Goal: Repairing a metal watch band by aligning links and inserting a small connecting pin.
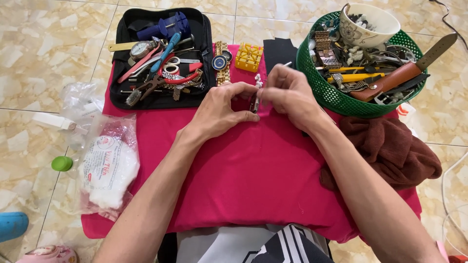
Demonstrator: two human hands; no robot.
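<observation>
The near half of the pink cloth (253, 180) lies bare between the 2 forearms, open for a hand to pass. Ahead, the black tool case (204, 53), gold watch (222, 65) and yellow block (248, 57) crowd the far edge. The green basket (321, 90) blocks the right, with the brown cloth (395, 148) just below it. The cotton bag (109, 168) overlaps the left edge.
</observation>
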